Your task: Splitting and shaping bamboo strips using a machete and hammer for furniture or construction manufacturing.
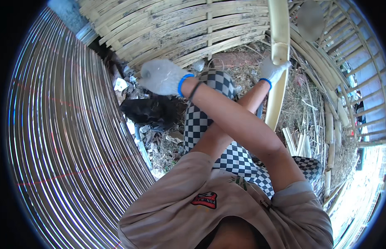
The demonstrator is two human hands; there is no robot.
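Note:
My arms are crossed, and both hands wear white knit gloves with blue cuffs. My left hand [274, 72], reaching over to the right side, is closed around the edge of a long split bamboo pole [277, 101]. The pole's pale hollow inside faces up, with a node just by the hand. My right hand [161, 77] is at the left, raised over the rubble and closed like a fist; what it holds, if anything, is hidden. Below it lies a dark black object [149, 112] whose kind I cannot make out. My checkered trouser legs [197, 124] are bent beneath my arms.
A corrugated sheet wall [72, 124] stands close at left. Ahead is a woven bamboo panel [180, 29]. Bamboo poles [313, 54] and a slatted bamboo frame [363, 79] line the right. Rubble, dry straw [303, 91] and short split strips [298, 143] cover the ground.

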